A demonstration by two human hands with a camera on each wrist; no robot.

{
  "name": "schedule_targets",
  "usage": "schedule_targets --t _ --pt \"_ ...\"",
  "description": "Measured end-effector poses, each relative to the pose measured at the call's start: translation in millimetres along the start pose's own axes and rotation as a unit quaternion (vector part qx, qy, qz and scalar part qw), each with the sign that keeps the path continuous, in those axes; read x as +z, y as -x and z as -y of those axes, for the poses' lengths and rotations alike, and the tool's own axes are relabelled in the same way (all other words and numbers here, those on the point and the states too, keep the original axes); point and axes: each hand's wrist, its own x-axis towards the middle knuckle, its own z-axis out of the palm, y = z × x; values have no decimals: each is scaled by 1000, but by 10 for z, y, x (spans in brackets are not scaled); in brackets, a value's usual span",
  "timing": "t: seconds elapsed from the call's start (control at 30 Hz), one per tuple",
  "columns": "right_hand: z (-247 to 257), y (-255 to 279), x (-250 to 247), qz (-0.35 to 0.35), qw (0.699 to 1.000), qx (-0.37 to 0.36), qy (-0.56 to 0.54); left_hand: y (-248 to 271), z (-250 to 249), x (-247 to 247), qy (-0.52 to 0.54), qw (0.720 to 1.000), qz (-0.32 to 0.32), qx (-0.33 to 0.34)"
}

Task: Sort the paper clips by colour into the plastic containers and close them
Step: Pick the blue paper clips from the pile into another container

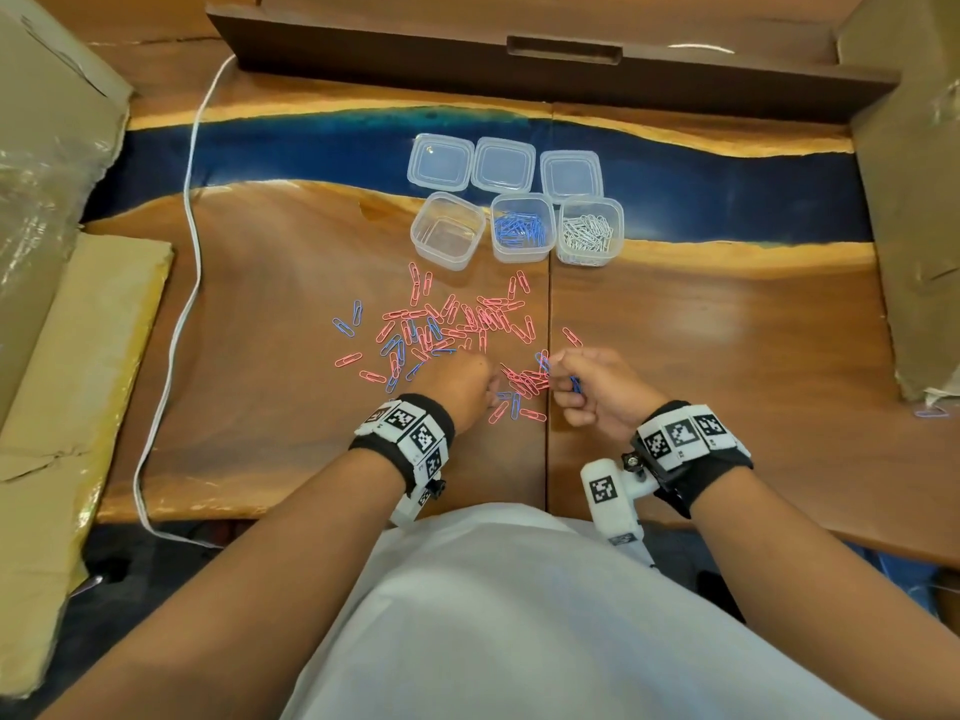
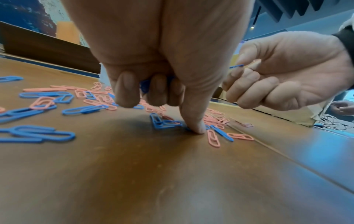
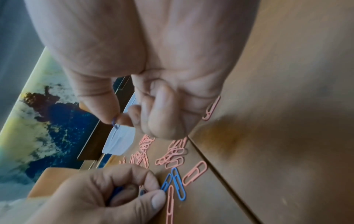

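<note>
Pink and blue paper clips (image 1: 457, 330) lie scattered on the wooden table (image 1: 701, 356). Behind them stand three clear containers: an empty one (image 1: 448, 231), one with blue clips (image 1: 521, 228) and one with white clips (image 1: 589, 231). Three lids (image 1: 503, 165) lie in a row behind those. My left hand (image 1: 462, 381) is at the near edge of the pile. Its fingers (image 2: 126, 94) curl around blue clips (image 2: 144, 87), and its thumb (image 2: 193, 125) presses a blue clip on the table. My right hand (image 1: 587, 381) pinches a blue clip (image 3: 114, 121) between thumb and forefinger.
Cardboard boxes stand at the left (image 1: 52, 148) and the right (image 1: 914, 200). A white cable (image 1: 192, 200) runs down the table's left side. A dark raised ledge (image 1: 519, 70) closes the back. One stray clip (image 1: 930, 412) lies at the far right.
</note>
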Motion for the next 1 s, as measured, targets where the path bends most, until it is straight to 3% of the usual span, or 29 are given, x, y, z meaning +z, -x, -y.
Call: schedule_targets --t 0.17,0.33,0.43,0.5,0.6,0.67,0.77,1.0 --pt "-42 20 -41 52 991 -12 -119 -44 -39 -24 -34 998 56 -2" --pt "-167 -5 23 11 996 -25 -80 -16 -29 10 -61 997 45 20" --pt "-176 -17 82 -38 999 -6 -3 36 -55 -5 -82 996 33 28" --pt "-180 -27 136 -61 991 6 120 73 -63 3 -74 996 24 30" --pt "-219 -76 216 -117 920 -44 372 122 4 60 81 997 -9 -9" --pt "-236 -135 272 -130 880 -71 451 154 86 82 234 970 -42 -48" --pt "-261 -212 343 -138 848 -67 507 235 211 86 371 922 -65 -94" --pt "-257 -263 458 -116 818 -62 560 318 431 80 521 840 -60 -139"
